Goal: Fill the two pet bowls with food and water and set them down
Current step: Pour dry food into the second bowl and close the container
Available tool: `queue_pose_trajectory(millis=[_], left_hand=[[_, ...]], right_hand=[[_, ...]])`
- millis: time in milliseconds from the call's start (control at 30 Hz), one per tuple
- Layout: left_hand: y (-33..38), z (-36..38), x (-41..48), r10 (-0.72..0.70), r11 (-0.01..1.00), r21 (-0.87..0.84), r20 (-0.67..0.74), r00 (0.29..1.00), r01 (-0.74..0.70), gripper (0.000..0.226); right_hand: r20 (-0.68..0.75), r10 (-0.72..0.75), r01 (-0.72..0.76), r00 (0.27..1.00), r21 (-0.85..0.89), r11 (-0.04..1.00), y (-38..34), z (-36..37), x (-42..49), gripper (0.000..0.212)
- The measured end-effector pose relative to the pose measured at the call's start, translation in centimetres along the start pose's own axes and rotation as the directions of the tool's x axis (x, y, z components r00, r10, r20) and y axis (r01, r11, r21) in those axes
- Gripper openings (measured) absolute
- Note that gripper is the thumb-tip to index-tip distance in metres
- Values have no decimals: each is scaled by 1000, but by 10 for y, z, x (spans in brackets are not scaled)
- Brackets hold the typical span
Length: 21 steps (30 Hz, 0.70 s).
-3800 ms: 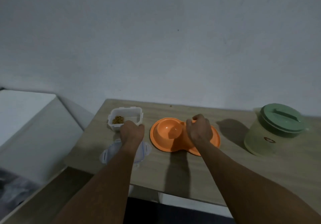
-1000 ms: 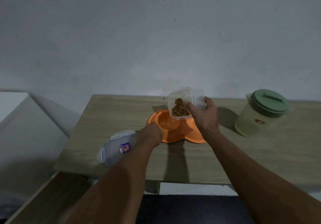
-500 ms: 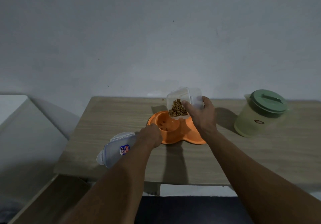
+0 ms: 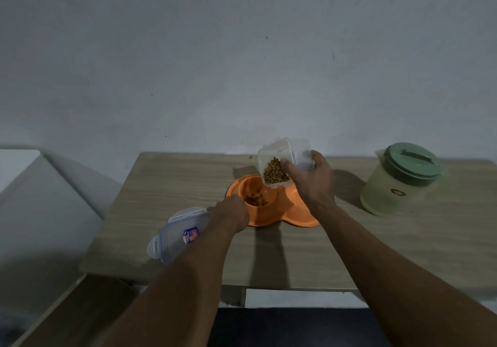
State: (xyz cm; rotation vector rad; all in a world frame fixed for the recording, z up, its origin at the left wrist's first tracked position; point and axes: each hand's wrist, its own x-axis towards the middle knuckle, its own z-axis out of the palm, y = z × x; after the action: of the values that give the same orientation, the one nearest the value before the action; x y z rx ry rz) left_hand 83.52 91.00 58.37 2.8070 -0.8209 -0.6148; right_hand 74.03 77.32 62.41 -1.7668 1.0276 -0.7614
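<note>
An orange double pet bowl (image 4: 279, 213) lies on the wooden table (image 4: 166, 182). My right hand (image 4: 313, 182) grips a clear plastic food container (image 4: 283, 162), tilted over the left bowl with brown kibble gathered at its lower lip. Some kibble (image 4: 255, 198) lies in the left bowl. My left hand (image 4: 231, 213) holds the bowl's left rim with curled fingers. The right bowl is partly hidden behind my right hand.
The container's clear lid (image 4: 180, 235) with a blue label lies on the table at the front left. A pale green water jug (image 4: 400, 178) with a darker green lid stands at the right. A plain wall rises behind the table; a white surface (image 4: 16, 166) sits at far left.
My right hand carried the food container from the table's left to above the left bowl and tilted it; kibble has dropped into the bowl. My left hand moved to the bowl's rim.
</note>
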Motion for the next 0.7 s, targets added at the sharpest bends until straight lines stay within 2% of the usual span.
queue_pose_trajectory(millis=[367, 533, 700], left_hand=[[1, 0, 1, 2, 1000, 26, -3, 1000, -2, 31], [1, 0, 1, 10, 1000, 26, -2, 1000, -10, 33], [1, 1, 0, 9, 1000, 4, -16, 1000, -9, 33]], right_hand=[[-5, 7, -7, 1000, -21, 1000, 3, -1, 2, 82], [-30, 15, -16, 999, -37, 999, 2, -1, 4, 74], [3, 39, -39, 999, 3, 999, 0, -1, 2, 85]])
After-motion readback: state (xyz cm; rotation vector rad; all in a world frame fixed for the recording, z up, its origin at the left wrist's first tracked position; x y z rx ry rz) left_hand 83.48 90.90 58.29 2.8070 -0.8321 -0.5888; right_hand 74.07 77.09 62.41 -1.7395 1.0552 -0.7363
